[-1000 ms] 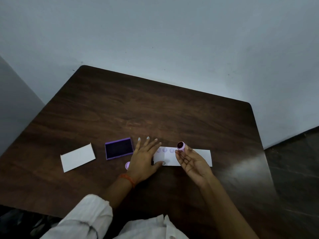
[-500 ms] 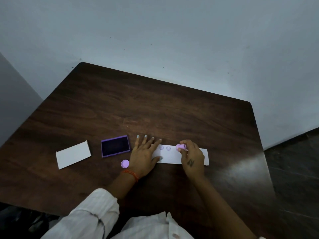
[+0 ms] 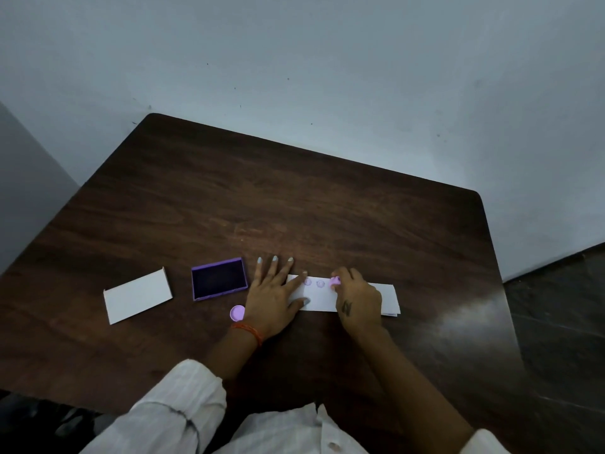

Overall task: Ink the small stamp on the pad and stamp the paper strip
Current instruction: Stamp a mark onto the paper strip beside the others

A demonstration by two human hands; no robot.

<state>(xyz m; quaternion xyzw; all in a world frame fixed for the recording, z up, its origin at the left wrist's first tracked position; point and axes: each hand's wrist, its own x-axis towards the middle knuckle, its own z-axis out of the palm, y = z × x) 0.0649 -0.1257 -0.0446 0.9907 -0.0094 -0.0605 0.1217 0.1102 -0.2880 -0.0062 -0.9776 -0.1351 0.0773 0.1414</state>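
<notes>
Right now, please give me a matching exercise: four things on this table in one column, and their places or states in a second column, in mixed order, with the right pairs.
Things:
1. small stamp
2. ink pad
3. round purple cap
4. white card

Places or states:
A. lies open, left of the left hand
B. farthest left on the table, apart from the rest
C. pressed on the paper strip by the right hand
D. beside the left wrist, nearer the person than the pad

Pairs: 1-C, 2-A, 3-D, 4-B
</notes>
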